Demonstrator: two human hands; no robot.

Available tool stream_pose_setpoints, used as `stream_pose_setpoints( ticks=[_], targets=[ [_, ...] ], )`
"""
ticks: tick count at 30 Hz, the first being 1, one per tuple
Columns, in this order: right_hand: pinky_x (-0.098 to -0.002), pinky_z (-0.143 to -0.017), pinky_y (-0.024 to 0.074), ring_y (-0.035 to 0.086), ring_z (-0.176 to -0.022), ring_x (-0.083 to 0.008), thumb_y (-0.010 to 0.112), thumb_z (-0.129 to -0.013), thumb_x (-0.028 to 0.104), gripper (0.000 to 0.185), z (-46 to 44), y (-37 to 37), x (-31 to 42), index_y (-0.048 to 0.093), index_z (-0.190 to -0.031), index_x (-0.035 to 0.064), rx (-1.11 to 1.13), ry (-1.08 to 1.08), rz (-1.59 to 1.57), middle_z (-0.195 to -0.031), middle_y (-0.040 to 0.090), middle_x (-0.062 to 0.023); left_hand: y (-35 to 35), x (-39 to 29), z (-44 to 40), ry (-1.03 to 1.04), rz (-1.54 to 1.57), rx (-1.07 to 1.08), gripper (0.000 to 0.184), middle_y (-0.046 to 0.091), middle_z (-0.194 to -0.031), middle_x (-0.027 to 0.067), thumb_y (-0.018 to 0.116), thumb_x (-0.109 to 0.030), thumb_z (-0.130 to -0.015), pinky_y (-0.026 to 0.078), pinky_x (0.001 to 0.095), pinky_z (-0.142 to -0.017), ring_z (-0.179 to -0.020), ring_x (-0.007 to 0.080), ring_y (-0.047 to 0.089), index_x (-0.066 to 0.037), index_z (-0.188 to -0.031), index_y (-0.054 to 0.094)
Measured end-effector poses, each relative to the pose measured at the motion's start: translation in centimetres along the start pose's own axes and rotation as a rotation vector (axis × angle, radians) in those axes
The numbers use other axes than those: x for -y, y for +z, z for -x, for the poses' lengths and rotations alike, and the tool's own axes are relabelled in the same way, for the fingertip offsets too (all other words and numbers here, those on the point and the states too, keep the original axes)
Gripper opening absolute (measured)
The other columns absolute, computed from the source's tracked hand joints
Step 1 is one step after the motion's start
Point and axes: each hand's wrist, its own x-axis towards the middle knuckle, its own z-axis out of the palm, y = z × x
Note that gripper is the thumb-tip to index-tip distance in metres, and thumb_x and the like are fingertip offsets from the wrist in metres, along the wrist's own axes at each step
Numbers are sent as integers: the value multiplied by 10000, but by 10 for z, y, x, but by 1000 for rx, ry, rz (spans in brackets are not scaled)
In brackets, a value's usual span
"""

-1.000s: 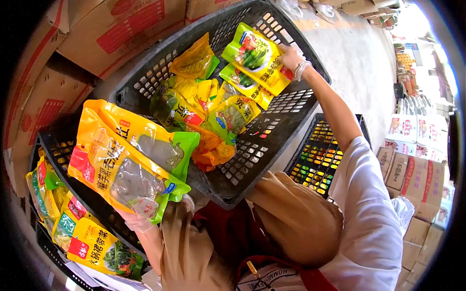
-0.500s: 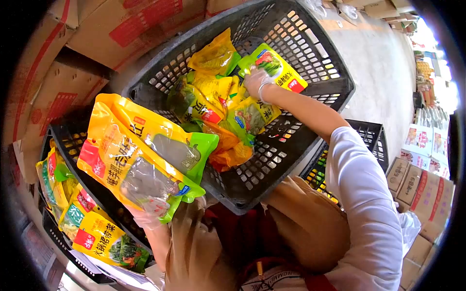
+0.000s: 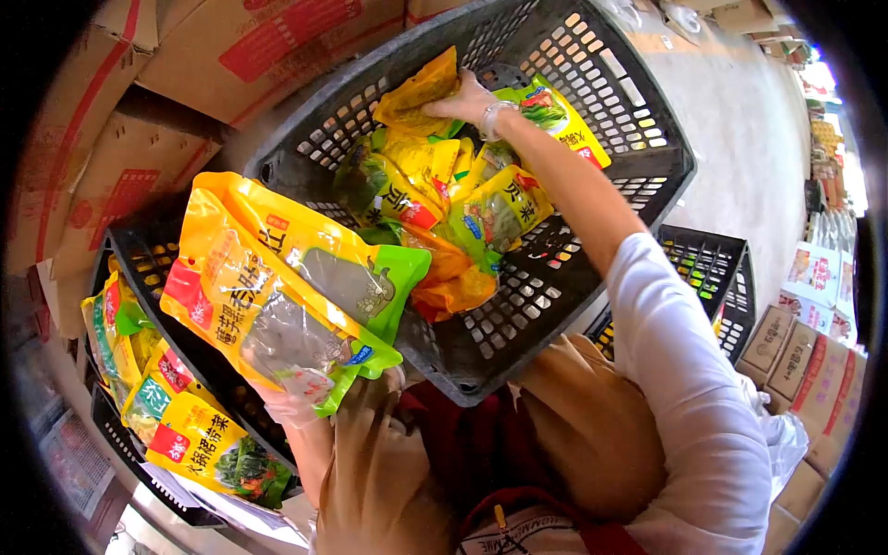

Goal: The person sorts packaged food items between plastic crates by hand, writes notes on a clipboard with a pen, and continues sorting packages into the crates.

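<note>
My right hand (image 3: 470, 100), in a clear glove, is closed on the edge of a yellow food packet (image 3: 416, 90) at the far end of a black plastic crate (image 3: 615, 176). Beside its wrist lies a green and yellow packet (image 3: 566, 120) with a vegetable picture. More yellow, green and orange packets (image 3: 499, 208) are heaped below in the crate. My left hand (image 3: 294, 407), also gloved, holds yellow and green pouches (image 3: 287, 291) with grey contents upright at the crate's near left side. Those pouches hide most of its fingers.
At left, a second black crate (image 3: 171, 319) carries several yellow packets (image 3: 208, 444). Cardboard boxes (image 3: 139, 185) are stacked along the left and far side. Another black crate (image 3: 708, 268) stands on the right, with more boxes (image 3: 823, 379) beyond it. Grey floor (image 3: 721, 120) shows at upper right.
My right hand has let go of the green and yellow packet, moved up and left, and taken hold of the yellow packet. My left hand still holds the pouches.
</note>
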Motion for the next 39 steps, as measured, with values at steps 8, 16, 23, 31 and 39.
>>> stream_pose_setpoints(
  ticks=[8, 16, 23, 31, 39],
  targets=[
    [-434, -688, 483, 608, -751, -349, 584, -750, 255, 276, 58, -23, 37, 566, -924, 41, -110, -315, 361, -811, 619, -197, -1, -2, -1, -30, 61, 8, 675, 391, -1304, 143, 578, -308, -819, 401, 362, -952, -1152, 250, 449, -12, -1341, 269],
    [-430, -712, 500, 614, -870, -331, 550, -820, 367, 490, 172, -9, 60, 477, -1201, 67, 685, -592, 323, -1124, 564, -147, 1, -8, 0, 67, -32, 82, 699, 364, -1331, 145, 584, -284, -812, 411, 393, -964, -1178, 271, 440, -32, -1365, 238],
    [-386, -905, 434, 535, -1056, -357, 658, -753, 355, 650, 99, -9, 16, 418, -1283, 66, 258, -256, 283, -1211, 511, -207, -19, 20, 9, 19, 136, 42, 631, 457, -1248, 110, 615, -198, -760, 442, 297, -873, -1089, 187, 495, -13, -1300, 346],
    [-408, -855, 447, 555, -1006, -358, 712, -632, 450, 731, 93, 34, 59, 491, -1192, 36, 335, -185, 529, -1176, 524, -218, 0, -10, -4, -171, 401, -31, 463, 550, -1156, 88, 559, -106, -794, 470, 240, -814, -999, 140, 554, 3, -1230, 446],
    [-365, -708, 488, 621, -772, -259, 674, -710, 341, 523, 142, -22, 41, 540, -1077, -7, 32, -32, 8, -881, 627, -189, 15, -30, -14, -430, 877, -149, 400, 581, -1113, 101, 536, -109, -830, 495, 299, -819, -967, 185, 584, -12, -1213, 473]
  ],
)
